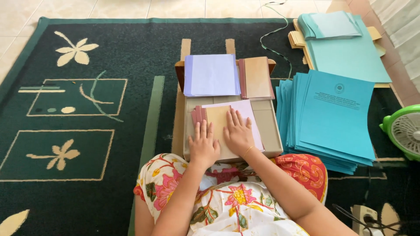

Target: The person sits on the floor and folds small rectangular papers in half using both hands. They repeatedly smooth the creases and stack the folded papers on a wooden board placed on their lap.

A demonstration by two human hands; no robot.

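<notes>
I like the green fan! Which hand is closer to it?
Right. The right hand lies flat on the paper on the box, on the side toward the green fan; the left hand rests beside it, farther off.

Both forearms reach forward from the lap and converge slightly, so that the hands lie close side by side, nearly touching at the thumbs. The left hand (203,146) is flat, palm down, its fingers straight, held loosely together and pointing away from the body. The right hand (237,133) is also palm down and sits a little further forward than the left, its fingers spread somewhat wider and fully extended. Both wrists are level with no marked bend. The right wrist carries a thin bracelet (248,151). Neither hand is curled or gripping; both press flat.
</notes>
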